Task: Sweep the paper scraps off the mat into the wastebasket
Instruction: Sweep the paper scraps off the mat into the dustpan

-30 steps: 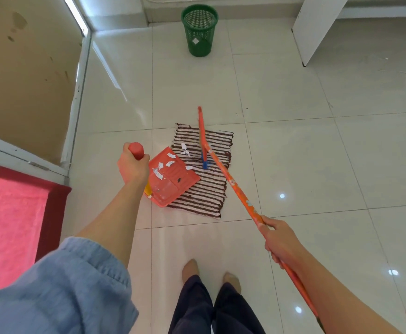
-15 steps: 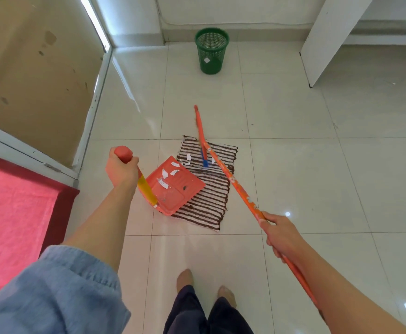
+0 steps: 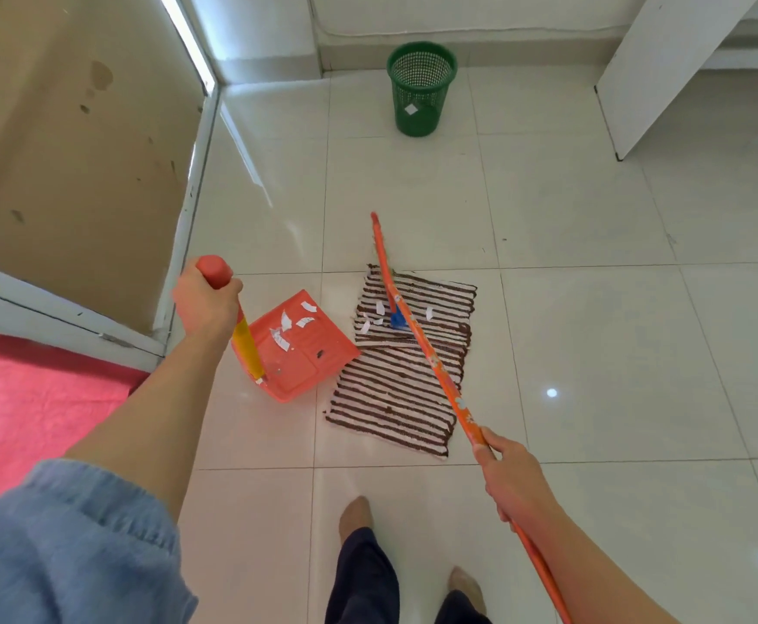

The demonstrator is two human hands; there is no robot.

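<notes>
A brown and white striped mat [image 3: 395, 389] lies on the tile floor, with several white paper scraps [image 3: 379, 308] on its far part. My left hand [image 3: 206, 304] grips the upright handle of an orange dustpan [image 3: 298, 349], which sits on the floor just left of the mat and holds several scraps. My right hand [image 3: 510, 475] grips the long orange broom handle [image 3: 431, 358]. The broom's blue head [image 3: 397, 319] rests on the mat beside the scraps. A green mesh wastebasket [image 3: 420, 90] stands far ahead by the wall.
A brown door panel [image 3: 75, 150] and its white frame stand to the left, with a pink cloth [image 3: 30, 398] below it. A white panel [image 3: 665, 69] leans at the far right. My bare feet [image 3: 354, 515] are on the tiles near the mat's front edge.
The dustpan has moved left off the mat onto the tiles. The view has tilted so the wastebasket sits lower in the frame. The broom head stays on the mat.
</notes>
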